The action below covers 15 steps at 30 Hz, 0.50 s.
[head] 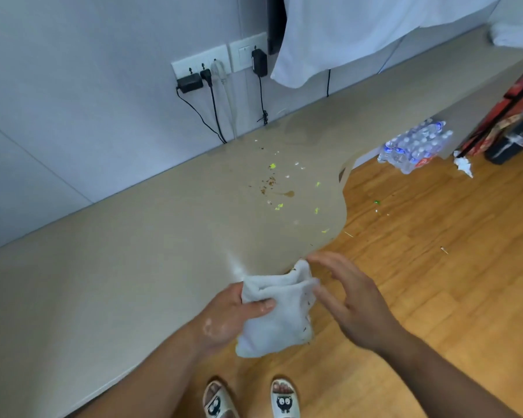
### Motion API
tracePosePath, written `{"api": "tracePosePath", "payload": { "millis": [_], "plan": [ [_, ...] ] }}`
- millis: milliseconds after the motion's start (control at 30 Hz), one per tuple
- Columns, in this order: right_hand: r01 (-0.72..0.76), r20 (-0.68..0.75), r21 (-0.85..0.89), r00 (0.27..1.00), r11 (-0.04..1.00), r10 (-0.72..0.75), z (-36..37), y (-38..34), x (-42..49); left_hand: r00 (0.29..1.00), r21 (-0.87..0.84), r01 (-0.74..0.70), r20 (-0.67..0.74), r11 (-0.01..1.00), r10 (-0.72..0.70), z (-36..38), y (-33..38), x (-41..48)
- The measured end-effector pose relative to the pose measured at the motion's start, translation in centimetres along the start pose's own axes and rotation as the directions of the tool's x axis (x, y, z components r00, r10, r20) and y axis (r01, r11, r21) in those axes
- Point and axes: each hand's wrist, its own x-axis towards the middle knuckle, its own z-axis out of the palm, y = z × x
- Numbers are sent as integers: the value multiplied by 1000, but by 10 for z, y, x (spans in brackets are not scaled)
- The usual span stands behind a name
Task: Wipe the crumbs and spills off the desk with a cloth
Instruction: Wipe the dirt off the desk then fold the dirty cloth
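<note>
The beige surface (pixel 133 251) runs along the wall (pixel 73 86), its front edge curving in. Brown crumbs (pixel 269 182), a small brown spill (pixel 288 193) and yellow-green bits (pixel 279 206) lie scattered on it, with white flecks (pixel 296 163) among them.

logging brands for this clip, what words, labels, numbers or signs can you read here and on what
No text in this view can be read.
On the pack of water bottles: blue and red label patches, too small and blurred to read.
On the red package at the right edge: a printed pattern, blurred, no legible letters.
On the slippers: a cartoon face only, no words.
</note>
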Motion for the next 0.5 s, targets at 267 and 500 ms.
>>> {"api": "tracePosePath", "payload": {
  "millis": [267, 500],
  "plan": [
    [-71, 510, 119, 860, 990, 1, -19, -36, 44, 986, 362, -162, 20, 918, 166, -16, 45, -8],
    [-330, 303, 311, 923, 891, 236, 2, -41, 9, 887, 514, -97, -343, 852, 308, 9, 16, 8]
  ]
}}
